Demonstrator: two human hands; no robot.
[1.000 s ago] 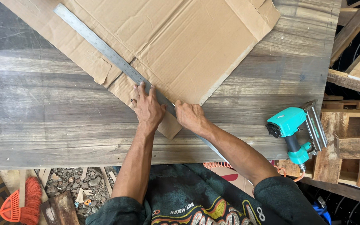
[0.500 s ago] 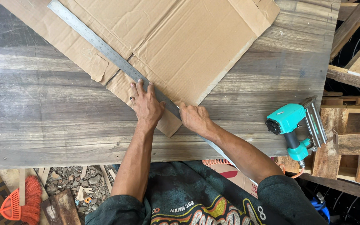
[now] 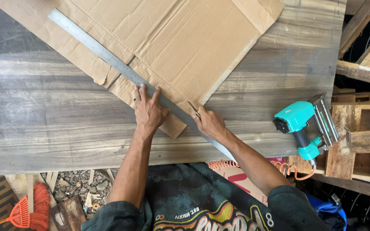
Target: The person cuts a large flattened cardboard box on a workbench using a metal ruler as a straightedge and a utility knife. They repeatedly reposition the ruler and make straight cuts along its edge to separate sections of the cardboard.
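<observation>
Cardboard sheet (image 3: 185, 47) lies flat on wooden table (image 3: 43, 115), steel ruler (image 3: 108, 57) diagonal across it. Left hand (image 3: 148, 112), fingers spread, pins ruler. Right hand (image 3: 210, 123) grips small blade (image 3: 193, 108) at ruler's edge. Cutting stroke apparently near the cardboard's edge; steady ruler pressure needed.

Right hand (image 3: 210, 122) slid along the steel ruler (image 3: 120, 68) toward the near right, from the middle of the cardboard's (image 3: 185, 42) near corner flap to just past its right edge. A thin blade tip (image 3: 192, 106) came into view ahead of the fingers, over the cardboard's edge beside the ruler; earlier the fist hid it. Left hand (image 3: 147, 110) shifted slightly with the view, fingers spread a bit wider on ruler and cardboard. Camera view drifted a little; teal nail gun (image 3: 298, 124) sat slightly nearer in frame.
</observation>
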